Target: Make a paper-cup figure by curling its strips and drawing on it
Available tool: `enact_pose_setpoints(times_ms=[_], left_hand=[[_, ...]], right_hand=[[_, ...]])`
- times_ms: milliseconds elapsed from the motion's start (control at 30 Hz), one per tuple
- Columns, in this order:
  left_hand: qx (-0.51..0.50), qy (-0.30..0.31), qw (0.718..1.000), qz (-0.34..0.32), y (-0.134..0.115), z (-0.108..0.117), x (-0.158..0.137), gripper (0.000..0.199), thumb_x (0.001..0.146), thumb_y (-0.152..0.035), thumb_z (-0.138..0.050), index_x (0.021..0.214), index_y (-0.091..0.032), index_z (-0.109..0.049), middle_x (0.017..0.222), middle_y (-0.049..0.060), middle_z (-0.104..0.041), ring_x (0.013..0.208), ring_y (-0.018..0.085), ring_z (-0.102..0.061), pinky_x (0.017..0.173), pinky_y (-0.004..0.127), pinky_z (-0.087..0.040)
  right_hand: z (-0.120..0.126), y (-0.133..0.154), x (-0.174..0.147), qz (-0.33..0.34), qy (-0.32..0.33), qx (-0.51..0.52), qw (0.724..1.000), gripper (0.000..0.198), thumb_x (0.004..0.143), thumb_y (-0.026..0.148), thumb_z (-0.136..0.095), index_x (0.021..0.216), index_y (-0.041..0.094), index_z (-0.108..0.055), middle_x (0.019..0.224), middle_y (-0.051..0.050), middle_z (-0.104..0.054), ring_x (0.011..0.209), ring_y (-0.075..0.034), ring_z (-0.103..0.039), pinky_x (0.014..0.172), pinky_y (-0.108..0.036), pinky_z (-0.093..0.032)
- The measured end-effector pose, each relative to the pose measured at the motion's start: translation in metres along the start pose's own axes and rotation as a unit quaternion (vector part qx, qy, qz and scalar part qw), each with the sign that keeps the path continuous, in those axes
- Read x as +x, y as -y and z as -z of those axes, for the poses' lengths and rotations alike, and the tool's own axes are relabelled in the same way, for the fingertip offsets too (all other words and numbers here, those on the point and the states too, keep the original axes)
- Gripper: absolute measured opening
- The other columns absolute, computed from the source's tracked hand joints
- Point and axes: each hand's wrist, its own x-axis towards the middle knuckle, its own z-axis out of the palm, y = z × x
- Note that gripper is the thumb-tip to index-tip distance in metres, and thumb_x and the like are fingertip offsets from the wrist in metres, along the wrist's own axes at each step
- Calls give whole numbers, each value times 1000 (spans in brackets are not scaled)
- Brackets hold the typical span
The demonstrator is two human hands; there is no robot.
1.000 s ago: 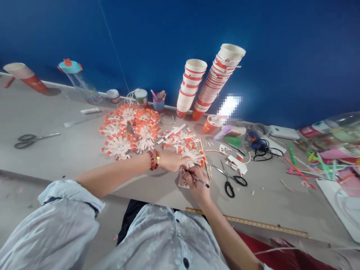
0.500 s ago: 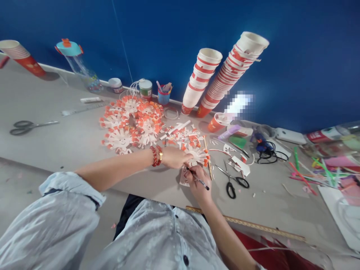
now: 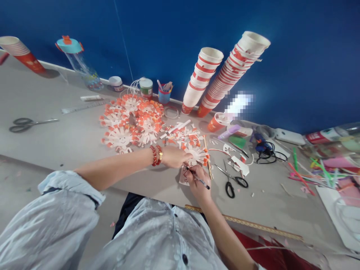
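Observation:
A pen (image 3: pixel 203 182) is gripped in my right hand (image 3: pixel 199 184), its tip low over a small pale paper piece (image 3: pixel 183 178) with dark drawn lines. My left hand (image 3: pixel 174 156) reaches in from the left, fingers closed at the edge of a white paper cutout (image 3: pixel 196 153) with orange-tipped strips. This cutout lies just above the drawn piece; whether the two are joined I cannot tell. Part of the drawn piece is hidden by my hands. Several similar cutouts with drawn faces (image 3: pixel 121 138) lie in a ring to the left.
Black-handled scissors (image 3: pixel 230 180) lie right of my right hand, and another pair of scissors (image 3: pixel 30 123) at far left. Paper scraps (image 3: pixel 182 134) are heaped beyond my hands. Tall paper-cup stacks (image 3: pixel 202 80) stand along the blue wall. A clear bottle (image 3: pixel 80 65) stands at back left.
The dark lines on the small paper show slightly more. Both hands stay almost in place, and the view has shifted very slightly.

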Motion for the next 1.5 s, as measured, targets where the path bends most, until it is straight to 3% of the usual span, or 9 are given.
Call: enact_pose_setpoints(times_ms=[667,1500], left_hand=[[-14,-10,1000,-4,-1,-2,-2,43,85,-17,-42,127,-23,-49,114,9,-69,86,27,-67,62,32,-47],[-23,-15,999,-18,0,-6,-2,39,84,-15,-42,121,-23,-52,117,6,-69,89,27,-67,61,31,-46]], right_hand=[[2,-1,-3,10,-4,-8,1000,12,87,25,-47,77,21,-53,67,0,-58,62,-17,-55,57,-26,-40],[4,1,-3,-9,3,36,999,9,79,17,-48,74,22,-53,67,1,-62,59,-16,-57,56,-25,-42]])
